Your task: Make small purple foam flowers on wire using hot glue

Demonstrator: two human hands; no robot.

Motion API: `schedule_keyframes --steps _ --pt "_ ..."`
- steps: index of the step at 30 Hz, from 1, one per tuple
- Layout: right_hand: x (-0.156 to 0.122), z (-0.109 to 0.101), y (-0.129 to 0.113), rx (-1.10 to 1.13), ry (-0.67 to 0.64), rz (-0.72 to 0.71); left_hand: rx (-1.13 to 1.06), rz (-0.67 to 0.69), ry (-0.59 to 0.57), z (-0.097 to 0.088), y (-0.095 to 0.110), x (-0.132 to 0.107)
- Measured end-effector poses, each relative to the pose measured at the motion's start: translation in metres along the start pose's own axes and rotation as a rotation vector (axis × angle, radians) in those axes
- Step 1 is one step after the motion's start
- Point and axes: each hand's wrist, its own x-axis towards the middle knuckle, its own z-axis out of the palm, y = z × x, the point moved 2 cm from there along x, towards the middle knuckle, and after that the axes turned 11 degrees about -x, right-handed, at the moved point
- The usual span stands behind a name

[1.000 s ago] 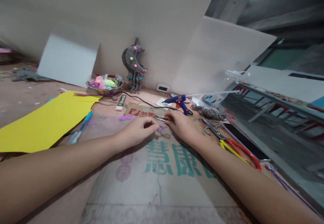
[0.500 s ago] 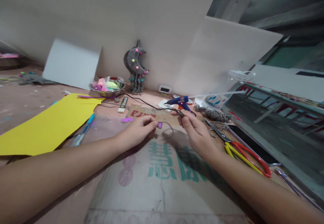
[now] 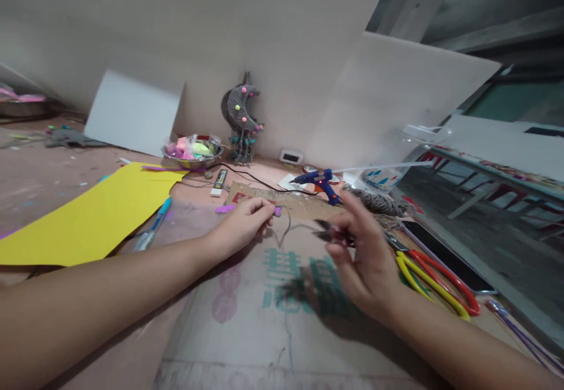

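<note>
My left hand (image 3: 244, 224) pinches a small purple piece (image 3: 277, 210) with a thin grey string (image 3: 285, 228) hanging from it, just above the printed cardboard sheet (image 3: 282, 296). My right hand (image 3: 363, 257) is raised over the cardboard to the right and grips small dark scissors (image 3: 331, 236), their tips pointing left toward the string; the hand is blurred by motion.
A blue glue gun (image 3: 319, 181) and a twine ball (image 3: 374, 202) lie behind the hands. Red-and-yellow scissors (image 3: 434, 281) and a phone (image 3: 445, 255) lie at the right. A yellow sheet (image 3: 88, 214), blue pen (image 3: 154, 231), a bowl of coloured bits (image 3: 192, 150) and a moon ornament (image 3: 242, 117) are to the left and rear.
My right hand picked up the small scissors from the cardboard and lifted them back toward me and to the right. My left hand stayed pinching the purple piece, raising it slightly.
</note>
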Motion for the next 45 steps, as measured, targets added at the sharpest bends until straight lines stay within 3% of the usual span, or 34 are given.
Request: schedule_keyframes --steps 3,4,6,9,11,14,18,23,45 --pt "0.009 -0.02 -0.002 0.101 0.211 0.137 0.008 0.011 -0.013 0.0 -0.001 0.001" --pt "0.011 -0.022 -0.001 0.089 0.227 0.138 0.007 0.014 -0.015 0.0 -0.001 0.001" --pt "0.012 -0.017 -0.001 0.005 0.085 0.019 0.02 0.027 -0.021 -0.001 -0.002 0.001" --pt "0.002 0.007 -0.002 -0.114 -0.333 -0.184 0.049 0.049 -0.025 -0.001 0.0 0.001" --pt "-0.004 0.021 -0.002 -0.147 -0.475 -0.151 0.054 0.038 -0.022 0.0 0.001 0.0" --pt "-0.006 0.032 0.001 -0.217 -0.539 -0.057 0.061 0.014 -0.008 0.0 0.003 -0.001" --pt "-0.004 0.034 0.02 -0.308 -0.49 0.04 0.111 0.025 -0.009 0.001 0.004 -0.002" --pt "-0.003 0.036 0.04 -0.192 -0.34 0.064 0.151 0.024 -0.032 0.0 0.0 -0.001" --pt "-0.003 0.037 0.038 -0.166 -0.315 -0.072 0.291 0.045 -0.101 0.002 0.001 -0.004"
